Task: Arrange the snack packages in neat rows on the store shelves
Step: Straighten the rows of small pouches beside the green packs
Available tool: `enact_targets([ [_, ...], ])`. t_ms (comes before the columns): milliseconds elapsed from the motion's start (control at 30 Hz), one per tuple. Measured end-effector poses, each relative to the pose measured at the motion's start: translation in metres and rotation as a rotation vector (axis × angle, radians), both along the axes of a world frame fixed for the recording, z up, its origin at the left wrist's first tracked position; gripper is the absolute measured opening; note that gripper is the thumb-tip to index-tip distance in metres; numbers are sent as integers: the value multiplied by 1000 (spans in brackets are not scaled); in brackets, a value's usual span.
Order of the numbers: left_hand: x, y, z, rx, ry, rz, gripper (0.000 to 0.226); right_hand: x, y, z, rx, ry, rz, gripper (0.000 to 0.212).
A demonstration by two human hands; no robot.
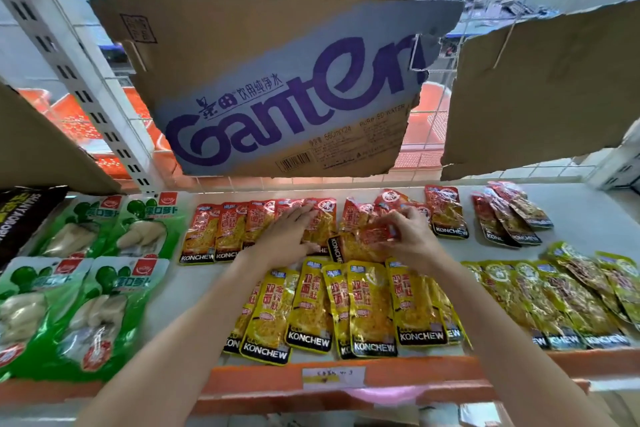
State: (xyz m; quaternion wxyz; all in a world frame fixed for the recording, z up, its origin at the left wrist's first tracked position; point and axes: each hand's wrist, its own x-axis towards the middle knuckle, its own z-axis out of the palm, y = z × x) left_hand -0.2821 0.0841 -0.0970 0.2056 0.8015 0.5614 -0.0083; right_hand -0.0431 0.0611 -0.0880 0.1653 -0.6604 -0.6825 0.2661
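Red Konchew snack packs [221, 230] lie in a back row on the white shelf [581, 218]. My left hand [289, 236] rests flat, fingers straight, on the red packs at the middle of that row. My right hand [407, 234] pinches one red pack [360, 243] that lies crooked, turned sideways over its neighbours. In front, yellow Konchew packs [346, 308] overlap in a row. Several more red packs [509, 215] lie fanned at the back right.
Green radish packs [86, 270] fill the left of the shelf and a black bag [20, 215] lies at the far left. Olive-green packs [561, 298] lie at the front right. A torn Ganten cardboard sheet [277, 87] hangs behind. The orange shelf lip [415, 380] carries a price label.
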Motion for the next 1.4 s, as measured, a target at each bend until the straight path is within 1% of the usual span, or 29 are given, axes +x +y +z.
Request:
enact_targets([
  [133, 2, -2, 4, -15, 1, 41, 73, 1, 8, 0, -31, -84, 10, 50],
  [233, 3, -3, 7, -39, 2, 54, 73, -4, 12, 6, -68, -132, -2, 60],
  [300, 3, -2, 6, -41, 0, 51, 73, -7, 10, 10, -85, -105, 18, 65],
  [333, 3, -2, 6, -39, 0, 50, 73, -10, 8, 11, -82, -76, 32, 63],
  [367, 3, -2, 5, -35, -3, 51, 74, -13, 6, 10, -69, -58, 42, 59],
  [467, 1, -4, 5, -33, -22, 64, 72, -21, 6, 13, -16, -85, 94, 43],
  [533, 0, -7, 7, -37, -27, 59, 72, -27, 13, 21, 31, -51, 107, 36],
  [600, 1, -7, 9, -35, -14, 48, 72, -34, 22, 32, 145, 15, 109, 35],
  [633, 1, -6, 11, -45, -3, 45, 74, -40, 27, 36, 196, 16, 109, 42],
  [700, 2, -4, 13, -68, 17, 48, 77, -51, 34, 40, 253, -68, 109, 59],
  [733, 1, -2, 12, -65, 22, 46, 77, -57, 37, 40, 270, -136, 99, 63],
  [767, 0, -1, 11, -58, 25, 43, 76, -63, 37, 38, 273, -201, 78, 63],
  [800, -1, -1, 9, -51, 24, 39, 76, -67, 35, 36, 251, -262, 42, 60],
  [867, -2, -3, 7, -35, 3, 34, 75, -73, 26, 29, 129, -373, -50, 58],
  [933, -2, -3, 6, -12, -21, 20, 73, -77, 16, 18, 19, -472, -72, 66],
  [967, -1, -4, 6, -1, -27, 13, 73, -79, 13, 13, 6, -514, -53, 70],
  [1000, -2, -4, 5, 8, -29, 7, 73, -80, 11, 11, 13, -517, -33, 71],
  [1100, -3, -2, 2, 20, -31, 2, 74, -73, 15, 8, 16, -373, 28, 70],
  [1133, -4, -1, 0, 20, -35, 0, 74, -70, 15, 8, 3, -353, 57, 69],
  [1300, -9, 1, -3, -4, -62, -39, 74, -54, 13, 11, 37, -330, 186, 59],
  [1400, -11, 1, -4, -6, -81, -48, 74, -54, 14, 17, -12, -307, 186, 55],
])
